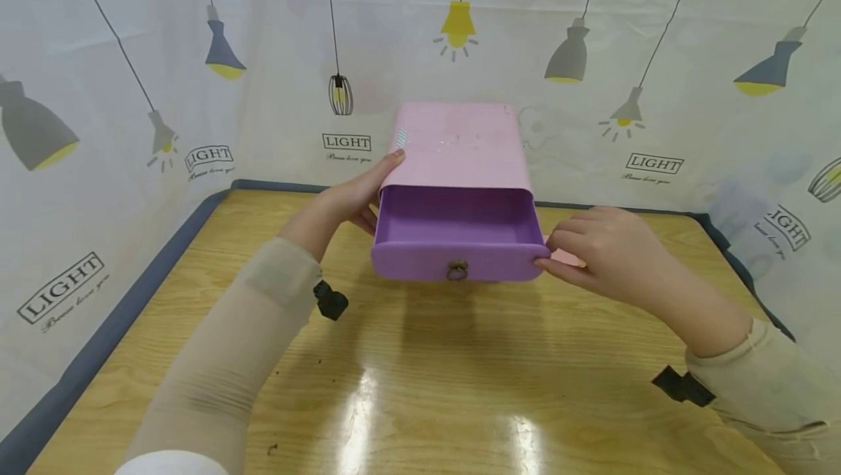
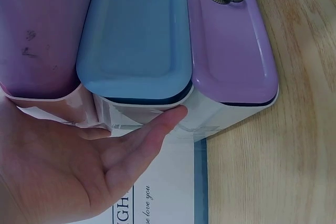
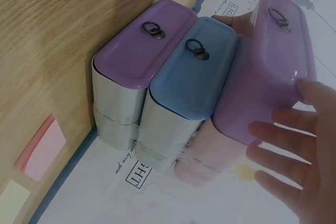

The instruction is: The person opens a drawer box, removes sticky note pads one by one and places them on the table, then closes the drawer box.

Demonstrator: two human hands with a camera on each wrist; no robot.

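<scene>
A stacked drawer box with a pink top (image 1: 460,143) stands at the back of the table. Its top purple drawer (image 1: 456,262) is pulled out, and no contents show inside. Below it, a blue drawer (image 2: 139,40) and a lower purple drawer (image 2: 236,51) are closed, each with a metal ring pull. My left hand (image 1: 361,190) rests against the box's left side, thumb at the top edge, fingers fairly straight along the side. With thumb and index finger, my right hand (image 1: 607,252) pinches the right end of the open drawer's front; the other fingers lie beside it.
Pink sticky notes (image 3: 43,148) and a pale yellow pad (image 3: 13,203) lie on the wooden table (image 1: 420,380) to the right of the box. Behind the box stands a white curtain (image 1: 276,81) printed with lamps. Black wrist mounts (image 1: 331,301) hang from both sleeves.
</scene>
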